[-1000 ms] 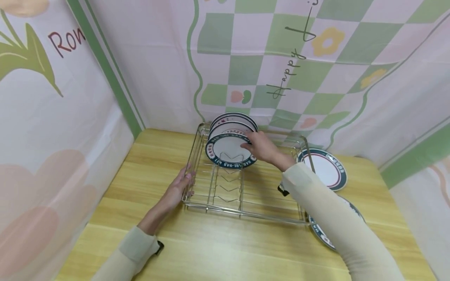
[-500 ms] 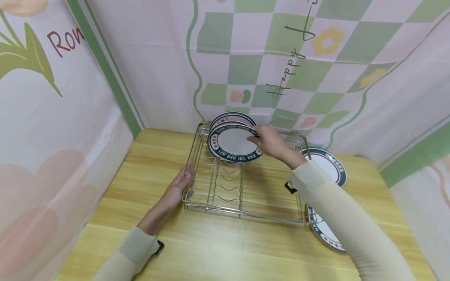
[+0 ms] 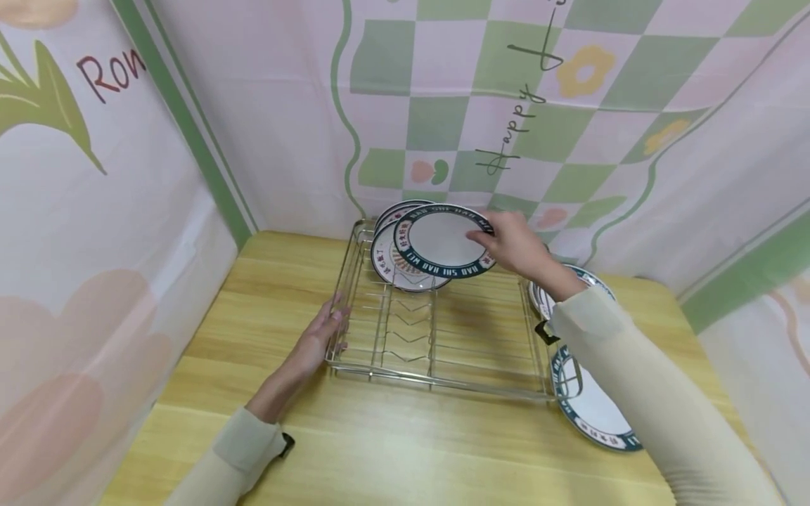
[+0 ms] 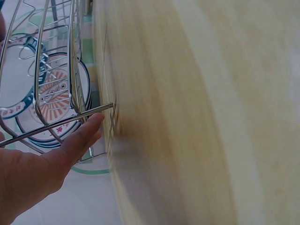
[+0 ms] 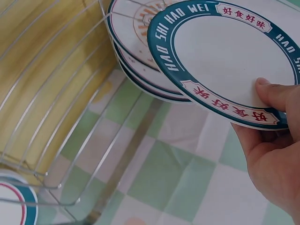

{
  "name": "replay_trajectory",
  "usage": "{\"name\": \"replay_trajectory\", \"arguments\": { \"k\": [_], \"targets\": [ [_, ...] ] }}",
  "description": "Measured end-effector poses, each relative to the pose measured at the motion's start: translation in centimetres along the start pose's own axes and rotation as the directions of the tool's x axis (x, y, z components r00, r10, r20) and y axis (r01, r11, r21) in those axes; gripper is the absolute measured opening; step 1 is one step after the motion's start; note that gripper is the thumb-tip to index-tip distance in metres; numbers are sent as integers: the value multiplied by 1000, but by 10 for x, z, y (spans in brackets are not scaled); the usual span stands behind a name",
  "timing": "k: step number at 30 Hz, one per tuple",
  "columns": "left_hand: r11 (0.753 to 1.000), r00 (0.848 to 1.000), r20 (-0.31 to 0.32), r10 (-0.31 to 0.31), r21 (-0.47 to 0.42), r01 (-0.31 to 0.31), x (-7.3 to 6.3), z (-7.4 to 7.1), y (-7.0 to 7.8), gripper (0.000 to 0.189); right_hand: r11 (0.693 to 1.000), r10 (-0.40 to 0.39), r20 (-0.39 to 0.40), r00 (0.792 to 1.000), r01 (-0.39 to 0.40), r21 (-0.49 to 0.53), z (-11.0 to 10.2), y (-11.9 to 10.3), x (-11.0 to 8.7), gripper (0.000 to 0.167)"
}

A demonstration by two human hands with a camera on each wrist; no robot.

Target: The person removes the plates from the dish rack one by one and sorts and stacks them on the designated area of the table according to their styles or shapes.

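Note:
My right hand point(image 3: 515, 242) pinches the right edge of a white plate with a dark green lettered rim point(image 3: 443, 242). In the right wrist view, the thumb point(image 5: 276, 93) lies on its face and the fingers are behind it. The plate is raised in front of several plates standing in the wire dish rack point(image 3: 436, 379); the frontmost one point(image 3: 401, 260) has an orange striped print. At the rack's left side, my left hand point(image 3: 316, 337) holds the frame. In the left wrist view, that hand point(image 4: 42, 173) lies along the metal rail point(image 4: 70, 119), some fingers hidden.
Right of the rack, a green-rimmed plate point(image 3: 598, 407) lies on the wooden table point(image 3: 392, 450), partly under the right sleeve. Behind it is another plate point(image 3: 585, 274), mostly covered by the arm. Patterned cloth point(image 3: 436, 119) hangs close behind the rack.
My right hand has lifted the green-rimmed plate up and to the right, uncovering the orange-printed plate behind it. The left hand has stayed at the rack's side.

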State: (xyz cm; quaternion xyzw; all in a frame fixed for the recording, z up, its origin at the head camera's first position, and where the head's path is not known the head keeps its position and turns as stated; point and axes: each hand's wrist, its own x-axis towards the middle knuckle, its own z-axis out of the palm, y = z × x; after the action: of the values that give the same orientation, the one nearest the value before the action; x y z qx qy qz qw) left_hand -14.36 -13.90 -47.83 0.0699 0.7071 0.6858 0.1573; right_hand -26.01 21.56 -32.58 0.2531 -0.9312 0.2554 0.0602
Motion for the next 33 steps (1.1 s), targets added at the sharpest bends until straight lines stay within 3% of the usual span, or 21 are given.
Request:
{"name": "replay_trajectory", "arguments": {
  "k": [6, 19, 30, 33],
  "targets": [
    [1000, 1000, 0, 0, -5, 0, 0, 0, 0, 60, 997, 48, -29, 998, -46, 62, -20, 0, -11, 12],
    [1000, 1000, 0, 3, -8, -3, -1, 0, -1, 61, 994, 94, -164, 982, -103, -45, -66, 3, -58, 17],
    [1000, 1000, -1, 2, -3, -2, -1, 0, -1, 62, 973, 213, -151, 965, -224, -59, -100, 24, -106, 22],
    [1000, 1000, -2, -3, -1, 3, 0, 0, -1, 62, 954, 284, -119, 951, -293, -60, -109, 30, -120, 26]
  ]
}}
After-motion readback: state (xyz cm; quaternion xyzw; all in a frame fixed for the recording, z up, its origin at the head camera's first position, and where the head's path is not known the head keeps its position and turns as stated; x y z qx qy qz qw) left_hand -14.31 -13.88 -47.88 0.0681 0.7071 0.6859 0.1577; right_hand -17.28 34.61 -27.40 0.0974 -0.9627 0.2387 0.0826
